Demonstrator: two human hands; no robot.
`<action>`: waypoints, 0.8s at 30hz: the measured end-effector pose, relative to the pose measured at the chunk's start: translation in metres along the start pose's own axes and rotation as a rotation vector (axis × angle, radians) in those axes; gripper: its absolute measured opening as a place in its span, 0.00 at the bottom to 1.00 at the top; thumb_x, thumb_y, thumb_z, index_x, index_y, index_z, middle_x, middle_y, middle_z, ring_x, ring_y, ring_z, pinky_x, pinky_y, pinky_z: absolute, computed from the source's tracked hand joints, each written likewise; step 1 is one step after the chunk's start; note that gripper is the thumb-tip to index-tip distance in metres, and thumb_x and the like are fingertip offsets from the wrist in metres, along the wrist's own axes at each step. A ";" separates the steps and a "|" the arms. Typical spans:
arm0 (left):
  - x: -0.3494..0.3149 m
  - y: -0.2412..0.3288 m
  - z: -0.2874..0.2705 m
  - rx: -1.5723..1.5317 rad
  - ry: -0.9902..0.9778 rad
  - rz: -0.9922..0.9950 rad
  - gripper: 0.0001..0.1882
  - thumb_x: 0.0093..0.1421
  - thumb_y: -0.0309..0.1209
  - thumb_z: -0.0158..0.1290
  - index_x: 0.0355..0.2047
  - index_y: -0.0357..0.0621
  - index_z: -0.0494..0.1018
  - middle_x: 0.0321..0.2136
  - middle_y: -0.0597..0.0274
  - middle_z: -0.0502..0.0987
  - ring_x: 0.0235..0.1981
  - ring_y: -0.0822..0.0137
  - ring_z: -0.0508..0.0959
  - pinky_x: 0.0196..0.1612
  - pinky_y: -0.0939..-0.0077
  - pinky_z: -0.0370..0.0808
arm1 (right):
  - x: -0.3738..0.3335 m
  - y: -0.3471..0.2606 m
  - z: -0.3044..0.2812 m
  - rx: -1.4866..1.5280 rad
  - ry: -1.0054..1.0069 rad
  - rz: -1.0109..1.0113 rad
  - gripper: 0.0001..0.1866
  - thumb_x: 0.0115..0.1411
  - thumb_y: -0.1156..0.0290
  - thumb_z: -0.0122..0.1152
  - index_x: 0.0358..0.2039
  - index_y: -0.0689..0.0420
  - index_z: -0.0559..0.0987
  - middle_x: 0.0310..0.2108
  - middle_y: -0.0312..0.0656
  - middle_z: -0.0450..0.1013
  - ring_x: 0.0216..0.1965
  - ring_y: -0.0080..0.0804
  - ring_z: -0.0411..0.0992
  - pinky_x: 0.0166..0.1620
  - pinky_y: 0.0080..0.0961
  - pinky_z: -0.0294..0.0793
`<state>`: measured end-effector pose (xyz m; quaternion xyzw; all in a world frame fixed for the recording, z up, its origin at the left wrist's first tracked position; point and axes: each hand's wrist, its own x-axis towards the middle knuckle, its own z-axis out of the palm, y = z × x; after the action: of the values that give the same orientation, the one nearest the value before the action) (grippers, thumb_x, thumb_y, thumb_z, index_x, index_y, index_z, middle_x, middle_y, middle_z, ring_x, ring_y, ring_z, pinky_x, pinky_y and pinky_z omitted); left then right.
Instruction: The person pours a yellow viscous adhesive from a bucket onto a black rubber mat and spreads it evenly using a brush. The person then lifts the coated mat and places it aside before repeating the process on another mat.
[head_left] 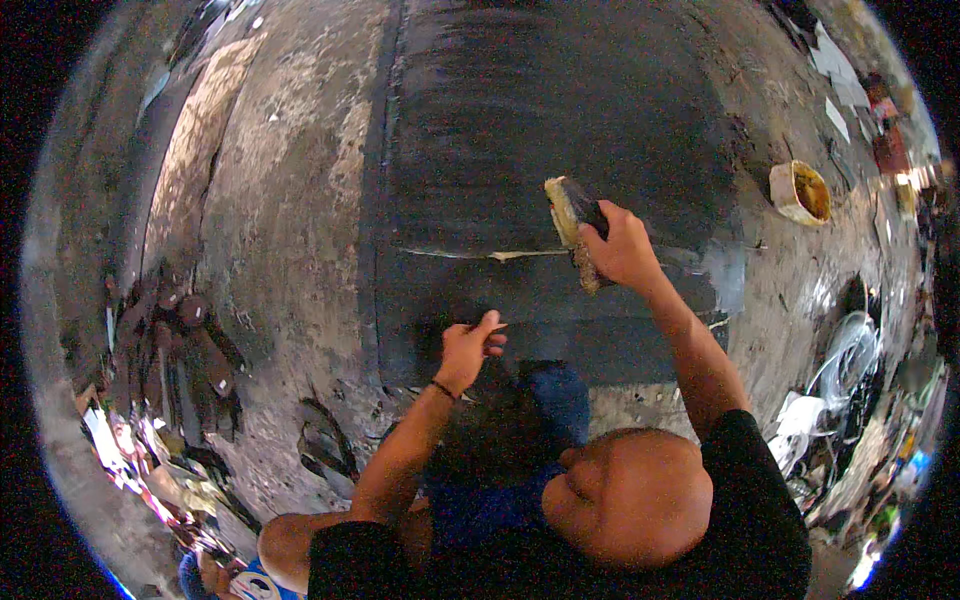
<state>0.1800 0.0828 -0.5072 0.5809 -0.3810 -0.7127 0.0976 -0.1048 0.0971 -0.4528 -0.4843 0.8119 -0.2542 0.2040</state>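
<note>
A large black sheet (560,110) lies flat on the rough floor in front of me. Over its middle, my right hand (622,250) grips a dark, block-like tool (566,212) whose edge is crusted with yellowish stuff. It may be a brush, but I cannot tell for sure. A thin cream-coloured strip or streak (500,256) runs across the sheet, partly passing behind the tool. Lower and to the left, my left hand (470,350) is closed in a pinch above the sheet's near part. Something small and pale shows at its fingertips, too small to name.
A whitish tub (786,195) with yellow-brown contents stands right of the sheet. Dark scraps (175,340) are heaped at the left, with a black loop (325,440) nearer. Clear plastic (850,350) and litter lie at the right.
</note>
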 end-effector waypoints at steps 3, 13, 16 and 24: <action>0.001 -0.007 0.008 -0.149 -0.184 0.030 0.21 0.59 0.42 0.54 0.36 0.31 0.74 0.31 0.57 0.79 0.29 0.68 0.79 0.27 0.78 0.76 | -0.005 0.007 0.021 -0.241 0.035 0.049 0.14 0.55 0.66 0.54 0.35 0.65 0.70 0.33 0.57 0.72 0.35 0.57 0.72 0.38 0.46 0.71; -0.018 -0.005 -0.073 0.085 -0.312 -0.037 0.18 0.60 0.40 0.52 0.43 0.38 0.73 0.36 0.60 0.79 0.30 0.70 0.80 0.21 0.78 0.75 | 0.008 -0.114 0.143 -0.286 -0.235 -0.116 0.11 0.54 0.68 0.50 0.35 0.62 0.71 0.34 0.57 0.73 0.34 0.55 0.74 0.35 0.49 0.75; -0.005 0.013 -0.094 0.218 -0.463 0.056 0.19 0.59 0.42 0.53 0.42 0.39 0.74 0.33 0.62 0.80 0.27 0.71 0.80 0.19 0.80 0.74 | 0.036 -0.149 0.163 -0.304 -0.301 -0.262 0.11 0.54 0.67 0.50 0.35 0.60 0.72 0.33 0.54 0.74 0.34 0.54 0.74 0.35 0.49 0.74; -0.028 0.089 -0.211 0.434 -0.276 0.076 0.19 0.55 0.45 0.56 0.33 0.40 0.77 0.26 0.65 0.80 0.20 0.76 0.77 0.15 0.85 0.67 | 0.043 -0.173 0.165 -0.473 -0.401 -0.694 0.17 0.52 0.70 0.52 0.44 0.54 0.73 0.34 0.48 0.74 0.37 0.48 0.74 0.38 0.42 0.75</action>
<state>0.3515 -0.0530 -0.4353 0.4709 -0.5561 -0.6825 -0.0556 0.0892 -0.0462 -0.4810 -0.8002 0.5820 -0.0166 0.1438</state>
